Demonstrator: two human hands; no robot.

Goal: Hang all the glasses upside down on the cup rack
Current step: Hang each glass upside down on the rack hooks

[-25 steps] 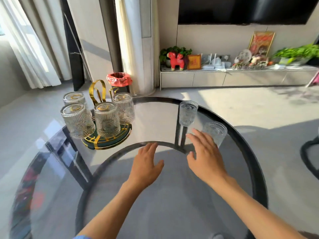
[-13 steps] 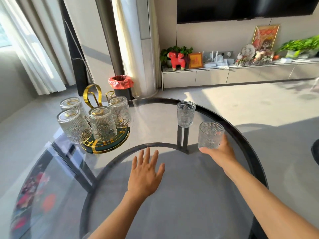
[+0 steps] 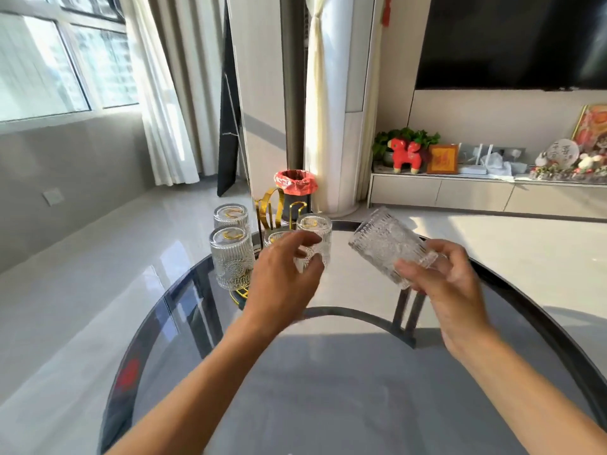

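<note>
A ribbed clear glass point(image 3: 389, 246) is lifted above the table and tilted on its side, with my right hand point(image 3: 450, 290) shut on its mouth end. The gold cup rack point(image 3: 268, 208) stands at the table's far left on a round base point(image 3: 241, 295). Several glasses hang upside down on it, among them a front left glass point(image 3: 231, 257) and a right glass point(image 3: 317, 233). My left hand point(image 3: 282, 284) is raised in front of the rack with its fingers apart, just before the right glass, and covers part of a middle one.
The round glass table has a dark rim point(image 3: 532, 310) and dark frame bars point(image 3: 407, 316) under the top. Behind the rack a bin with a red liner point(image 3: 295, 183) stands on the floor. A low cabinet point(image 3: 476, 195) runs along the far wall.
My right hand has lifted the glass off the table and tipped it over. My left hand rose from the table toward the rack. The view swung up and left.
</note>
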